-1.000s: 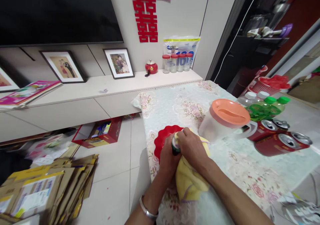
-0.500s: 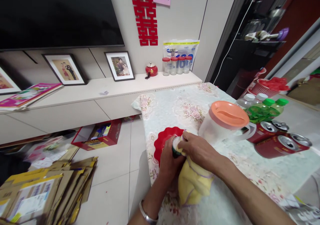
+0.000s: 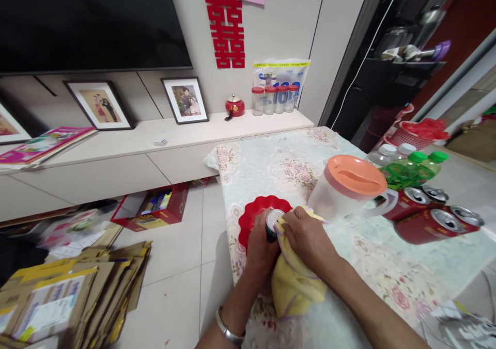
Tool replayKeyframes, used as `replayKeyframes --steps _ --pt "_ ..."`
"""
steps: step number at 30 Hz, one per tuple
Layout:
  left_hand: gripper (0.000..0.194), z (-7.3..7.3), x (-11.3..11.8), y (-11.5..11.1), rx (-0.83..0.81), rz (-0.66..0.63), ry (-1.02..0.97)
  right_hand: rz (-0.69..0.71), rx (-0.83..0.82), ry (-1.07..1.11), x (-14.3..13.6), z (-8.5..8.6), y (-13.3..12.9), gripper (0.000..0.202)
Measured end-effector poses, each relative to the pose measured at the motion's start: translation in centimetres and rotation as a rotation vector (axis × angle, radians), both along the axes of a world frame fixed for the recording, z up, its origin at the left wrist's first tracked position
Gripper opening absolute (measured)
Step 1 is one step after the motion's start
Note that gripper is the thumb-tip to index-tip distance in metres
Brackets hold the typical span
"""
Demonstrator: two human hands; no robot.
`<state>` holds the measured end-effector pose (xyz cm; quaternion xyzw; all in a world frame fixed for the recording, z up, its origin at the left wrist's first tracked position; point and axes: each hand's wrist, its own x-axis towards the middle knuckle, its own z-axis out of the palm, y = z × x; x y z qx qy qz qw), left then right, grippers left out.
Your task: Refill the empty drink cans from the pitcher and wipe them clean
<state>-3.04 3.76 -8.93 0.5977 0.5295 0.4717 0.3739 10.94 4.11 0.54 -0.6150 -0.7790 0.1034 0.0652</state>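
My left hand (image 3: 261, 248) is wrapped round a small dark green container with a pale, round, silvery top (image 3: 274, 218); most of its body is hidden by my fingers. My right hand (image 3: 304, 235) grips a yellow cloth (image 3: 296, 287) with a purple edge, its upper part bunched against the container's side. The cloth's lower part hangs over the table beside my left wrist. Just beyond my left hand lies a red scalloped dish (image 3: 251, 212), partly covered by that hand.
On the flowered tablecloth (image 3: 267, 168), a pitcher with an orange lid (image 3: 356, 176) stands right of my hands. Several red cans (image 3: 426, 225) and bottles with green and white caps (image 3: 413, 168) are farther right. Lidded glass jars (image 3: 268, 101) line the cabinet; flattened cardboard (image 3: 77, 297) lies on the floor.
My right hand has shifted slightly right and down with the cloth, uncovering more of the container's top. My left hand still holds the container in nearly the same place.
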Motion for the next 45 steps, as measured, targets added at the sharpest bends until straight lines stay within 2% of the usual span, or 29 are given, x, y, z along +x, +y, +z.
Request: replayKeyframes --steps 8,14,16,19,22,25,29,32,38,42,45 --pt "0.060 -0.3 -0.2 0.2 0.010 0.000 0.011 0.101 -0.028 0.062 0.0 0.5 0.6 0.015" --pt "0.055 -1.2 0.0 0.5 0.086 0.045 0.021 -0.056 -0.007 0.004 -2.2 -0.1 1.9 0.021" --pt "0.056 -1.6 0.1 0.6 0.097 0.059 0.014 -0.071 -0.016 0.005 -2.7 0.0 2.1 0.023" --pt "0.054 -1.5 0.1 0.5 0.082 0.047 0.003 0.003 -0.051 0.039 -2.8 0.5 2.1 0.020" --pt "0.051 -0.8 0.0 0.3 0.060 0.014 0.000 0.143 -0.095 0.089 -1.9 1.3 2.1 0.021" --pt "0.056 0.0 -0.1 0.0 0.032 -0.004 0.010 0.260 -0.131 0.109 -0.6 2.1 2.1 0.019" --pt "0.062 0.3 -0.1 0.0 -0.003 -0.011 0.006 0.309 -0.117 0.112 0.8 2.4 1.9 0.018" --pt "0.064 0.2 -0.1 0.2 -0.019 -0.004 0.005 0.221 -0.046 0.119 1.2 1.7 1.9 0.017" --pt "0.062 0.3 -0.1 0.4 -0.002 0.012 0.022 0.005 0.035 0.278 1.4 -1.4 1.4 0.020" --pt "0.049 0.6 -0.1 0.2 0.012 0.018 0.038 -0.023 0.011 0.497 1.9 -2.4 0.0 0.023" --pt "0.050 0.6 -0.1 0.2 0.004 0.024 0.047 -0.032 -0.053 0.663 3.0 -2.7 -0.9 0.022"
